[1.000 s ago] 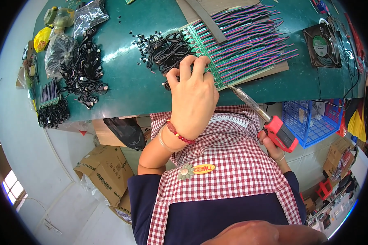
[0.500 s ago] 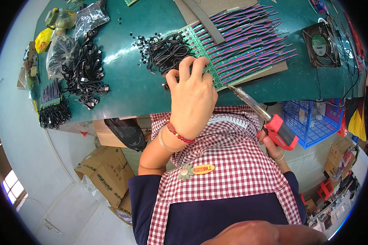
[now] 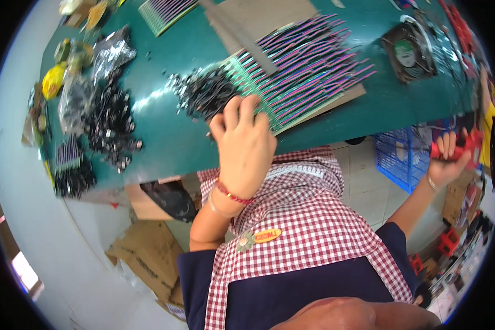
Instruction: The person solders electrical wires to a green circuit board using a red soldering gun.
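At the table's near edge, my left hand [image 3: 246,144] bends its fingers down where black cables [image 3: 208,92] meet a row of green circuit boards [image 3: 246,77]. Its fingertips are partly hidden, so what they pinch cannot be made out. Rows of pink, blue and black wires [image 3: 316,63] run rightward from the boards, and a flat metal bar [image 3: 254,50] rests across them. Out at the far right, beyond the table edge, my right hand [image 3: 448,160] is closed round the red handle of a soldering iron [image 3: 469,148]; motion blurs the tool and its tip is unclear.
A square fan [image 3: 408,54] lies at the table's right, with a blue plastic crate [image 3: 389,160] below the edge. On the left are a heap of black cables [image 3: 111,113], a plastic bag [image 3: 114,50] and a smaller wired board [image 3: 69,155]. Another wired board [image 3: 162,14] lies at the back.
My right hand has swung the soldering iron away from the boards, out to the far right. My left hand stays by the boards and cables, while the whole view has shifted and tilted slightly.
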`<state>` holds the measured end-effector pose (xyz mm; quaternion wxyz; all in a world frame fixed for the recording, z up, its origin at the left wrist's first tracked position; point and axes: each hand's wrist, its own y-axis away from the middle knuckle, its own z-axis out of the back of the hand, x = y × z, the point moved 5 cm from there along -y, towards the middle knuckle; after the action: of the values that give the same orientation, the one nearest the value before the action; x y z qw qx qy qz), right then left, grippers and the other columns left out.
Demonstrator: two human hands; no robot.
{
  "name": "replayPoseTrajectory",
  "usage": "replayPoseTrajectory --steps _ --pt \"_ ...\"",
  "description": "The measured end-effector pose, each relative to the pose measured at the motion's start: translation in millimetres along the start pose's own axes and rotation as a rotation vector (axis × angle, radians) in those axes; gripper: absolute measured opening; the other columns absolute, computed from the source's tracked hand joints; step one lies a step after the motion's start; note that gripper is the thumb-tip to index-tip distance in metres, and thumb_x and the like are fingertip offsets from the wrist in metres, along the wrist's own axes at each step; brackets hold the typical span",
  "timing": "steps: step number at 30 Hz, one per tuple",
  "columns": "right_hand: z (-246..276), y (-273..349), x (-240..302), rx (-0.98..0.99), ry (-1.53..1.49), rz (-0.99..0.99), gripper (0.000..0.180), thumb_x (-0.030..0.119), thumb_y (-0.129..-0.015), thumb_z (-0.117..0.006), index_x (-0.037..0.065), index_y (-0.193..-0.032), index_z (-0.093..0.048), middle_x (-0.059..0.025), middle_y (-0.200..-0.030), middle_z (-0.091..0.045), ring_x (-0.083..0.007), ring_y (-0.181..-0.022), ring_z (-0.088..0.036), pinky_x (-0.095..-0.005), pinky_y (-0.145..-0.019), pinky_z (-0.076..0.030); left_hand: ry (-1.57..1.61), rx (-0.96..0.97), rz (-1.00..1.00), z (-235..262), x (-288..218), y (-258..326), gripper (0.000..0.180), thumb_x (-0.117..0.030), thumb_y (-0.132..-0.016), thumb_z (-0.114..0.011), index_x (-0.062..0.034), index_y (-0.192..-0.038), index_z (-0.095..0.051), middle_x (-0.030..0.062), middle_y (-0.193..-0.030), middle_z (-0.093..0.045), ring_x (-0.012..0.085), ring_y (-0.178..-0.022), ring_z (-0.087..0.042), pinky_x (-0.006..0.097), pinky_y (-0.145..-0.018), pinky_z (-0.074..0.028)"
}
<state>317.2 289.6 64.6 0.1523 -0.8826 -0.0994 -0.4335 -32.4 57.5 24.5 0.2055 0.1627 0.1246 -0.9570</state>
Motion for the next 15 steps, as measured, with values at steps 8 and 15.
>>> replayPoseTrajectory --steps 8,15 --pt "92.4 -117.7 -21.6 -0.046 -0.306 -0.252 0.031 0.027 -0.091 -0.051 -0.002 -0.097 -0.046 -0.0006 -0.061 -0.033 -0.0097 -0.052 -0.032 -0.0214 -0.047 -0.03 0.08 -0.022 -0.007 -4.1 -7.9 14.5 0.018 0.001 -0.064 -0.059 -0.0038 -0.079 -0.05 0.0149 -0.124 -0.045 0.0331 -0.118 -0.04 0.045 -0.095 -0.029" --pt "183.2 -236.4 -52.2 -0.378 -0.072 -0.286 0.034 0.02 -0.084 -0.063 0.003 -0.109 -0.047 -0.0184 -0.081 -0.057 -0.0178 -0.054 -0.052 -0.0248 -0.048 -0.048 0.154 -0.107 0.049 17.6 -2.3 35.6 0.027 0.0 -0.064 -0.061 -0.0039 -0.089 -0.053 0.0149 -0.126 -0.043 0.0351 -0.119 -0.039 0.046 -0.099 -0.029"
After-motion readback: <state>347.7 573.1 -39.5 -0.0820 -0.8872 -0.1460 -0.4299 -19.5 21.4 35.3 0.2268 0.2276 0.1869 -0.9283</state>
